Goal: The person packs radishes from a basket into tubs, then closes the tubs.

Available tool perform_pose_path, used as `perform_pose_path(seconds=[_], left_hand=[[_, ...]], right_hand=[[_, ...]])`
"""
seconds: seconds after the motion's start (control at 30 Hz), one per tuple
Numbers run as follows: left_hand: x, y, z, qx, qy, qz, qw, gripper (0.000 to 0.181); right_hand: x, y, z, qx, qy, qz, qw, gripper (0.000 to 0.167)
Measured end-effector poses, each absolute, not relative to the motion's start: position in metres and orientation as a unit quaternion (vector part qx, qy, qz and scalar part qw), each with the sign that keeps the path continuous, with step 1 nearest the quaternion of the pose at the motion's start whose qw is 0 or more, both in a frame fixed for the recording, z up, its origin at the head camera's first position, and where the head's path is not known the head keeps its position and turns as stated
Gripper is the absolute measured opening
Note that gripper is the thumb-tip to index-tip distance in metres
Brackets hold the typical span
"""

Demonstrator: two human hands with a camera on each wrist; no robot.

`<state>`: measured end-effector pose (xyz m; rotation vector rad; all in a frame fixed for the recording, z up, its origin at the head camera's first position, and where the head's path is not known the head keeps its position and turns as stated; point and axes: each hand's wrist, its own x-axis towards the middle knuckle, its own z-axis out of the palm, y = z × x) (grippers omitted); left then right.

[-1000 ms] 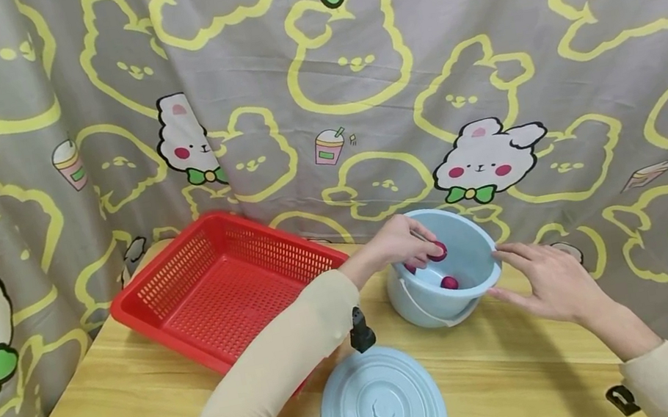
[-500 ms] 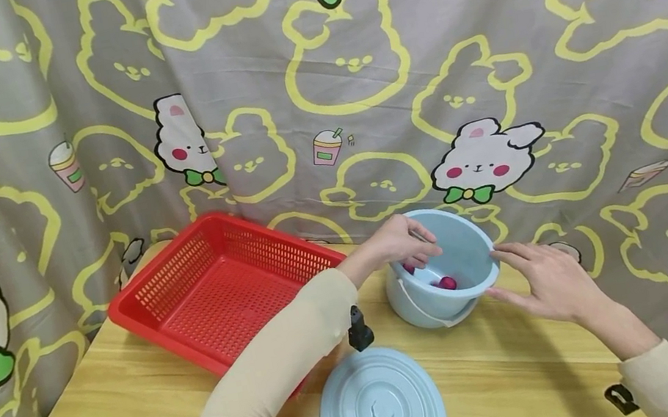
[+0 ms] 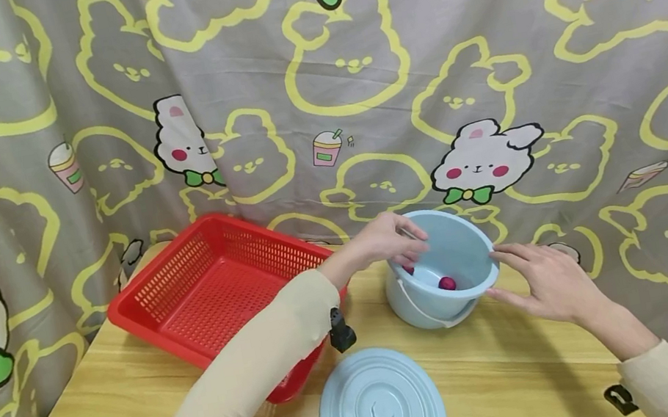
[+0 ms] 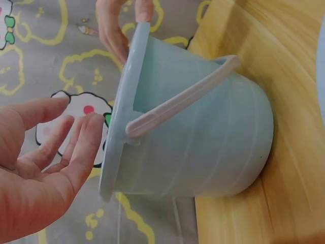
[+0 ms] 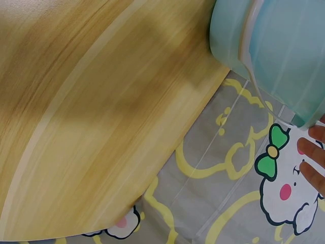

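Observation:
A light blue bucket [image 3: 427, 300] with a pale handle [image 4: 183, 96] stands upright on the table, dark red balls [image 3: 447, 283] inside it. Over its left rim is my left hand [image 3: 394, 236], empty, fingers loosely bent and spread; the left wrist view shows this hand [image 4: 48, 168] beside the rim with nothing in it. My right hand [image 3: 550, 278] touches the bucket's right rim with its fingertips and thumb. Only a few of its fingers [image 5: 315, 157] show at the edge of the right wrist view, by the bucket [image 5: 284, 51].
A red perforated basket [image 3: 217, 304] sits on the wooden table to the left, partly behind my left forearm. In front of the bucket lies a round light blue lid [image 3: 381, 409]. A patterned curtain [image 3: 353, 86] hangs behind the table.
My left hand no longer holds the red ball it had a second ago, and has drawn back slightly left and up, out toward the bucket's rim. The right hand stays at the rim.

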<state>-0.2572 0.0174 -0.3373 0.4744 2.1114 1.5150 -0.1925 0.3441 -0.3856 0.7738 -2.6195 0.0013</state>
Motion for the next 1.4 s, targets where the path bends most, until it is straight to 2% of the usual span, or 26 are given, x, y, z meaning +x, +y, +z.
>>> perform_pose_path(seconds=[0.6, 0.87, 1.13, 1.4], left_hand=[[-0.251, -0.033, -0.328, 0.159, 0.778, 0.557, 0.244, 0.025], [-0.252, -0.063, -0.329, 0.139, 0.782, 0.557, 0.242, 0.031], [-0.254, -0.090, -0.337, 0.124, 0.793, 0.551, 0.228, 0.029], [-0.261, -0.111, -0.358, 0.095, 0.800, 0.545, 0.231, 0.033]], right_hand=[[-0.193, 0.345, -0.386, 0.279, -0.938, 0.000, 0.206, 0.069], [-0.193, 0.345, -0.385, 0.275, -0.940, -0.002, 0.201, 0.068], [-0.193, 0.346, -0.386, 0.277, -0.939, -0.002, 0.202, 0.068], [-0.194, 0.346, -0.387, 0.279, -0.939, -0.001, 0.203, 0.068]])
